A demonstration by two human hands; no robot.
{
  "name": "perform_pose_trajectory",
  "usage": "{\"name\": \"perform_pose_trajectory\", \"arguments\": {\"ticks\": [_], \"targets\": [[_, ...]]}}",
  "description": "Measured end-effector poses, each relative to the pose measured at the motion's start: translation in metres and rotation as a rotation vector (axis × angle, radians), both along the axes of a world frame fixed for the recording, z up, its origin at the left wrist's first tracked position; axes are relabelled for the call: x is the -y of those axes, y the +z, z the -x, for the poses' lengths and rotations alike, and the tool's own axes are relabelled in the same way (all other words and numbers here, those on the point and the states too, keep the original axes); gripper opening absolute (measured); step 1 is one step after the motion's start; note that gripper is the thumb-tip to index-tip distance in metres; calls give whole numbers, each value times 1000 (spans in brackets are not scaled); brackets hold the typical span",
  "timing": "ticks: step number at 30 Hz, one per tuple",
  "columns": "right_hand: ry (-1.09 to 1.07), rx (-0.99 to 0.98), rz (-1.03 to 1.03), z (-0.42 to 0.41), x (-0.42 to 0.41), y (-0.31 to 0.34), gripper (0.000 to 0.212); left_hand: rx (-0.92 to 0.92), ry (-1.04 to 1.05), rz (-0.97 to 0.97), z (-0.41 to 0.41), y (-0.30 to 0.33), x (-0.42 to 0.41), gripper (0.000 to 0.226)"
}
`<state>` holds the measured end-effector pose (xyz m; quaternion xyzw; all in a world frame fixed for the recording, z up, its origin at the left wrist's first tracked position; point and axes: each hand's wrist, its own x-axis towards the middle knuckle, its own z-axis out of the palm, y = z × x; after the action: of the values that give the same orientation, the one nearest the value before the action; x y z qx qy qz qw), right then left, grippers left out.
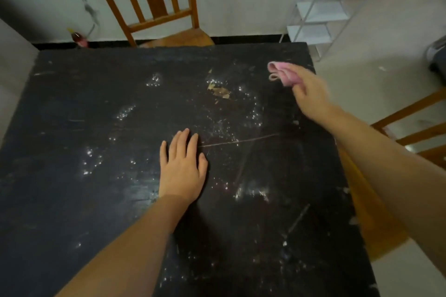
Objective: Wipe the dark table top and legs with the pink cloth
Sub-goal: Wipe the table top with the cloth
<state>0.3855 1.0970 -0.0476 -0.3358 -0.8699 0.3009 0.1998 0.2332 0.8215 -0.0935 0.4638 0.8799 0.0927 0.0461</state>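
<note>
My right hand [311,89] grips the bunched pink cloth [281,72] at the dark tabletop's [96,128] far right corner; my left hand [182,169] lies flat mid-table, the speckled centre between them.

wooden chair [154,2], white rack [323,7] — bottle [80,40]

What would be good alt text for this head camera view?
A person's right hand holds a pink cloth near the far right corner of a scuffed dark table, while the left hand rests flat mid-table. A wooden chair stands behind.
</note>
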Motion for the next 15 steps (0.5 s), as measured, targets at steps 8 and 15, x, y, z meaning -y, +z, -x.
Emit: {"name": "perform_pose_trajectory", "arguments": {"ticks": [8,15], "targets": [[387,128,-11,-1,88,-40,60,14,9,26,-1,2,-2,57],[356,158,44,45,38,-35,37,7,15,39,0,2,-2,53]]}}
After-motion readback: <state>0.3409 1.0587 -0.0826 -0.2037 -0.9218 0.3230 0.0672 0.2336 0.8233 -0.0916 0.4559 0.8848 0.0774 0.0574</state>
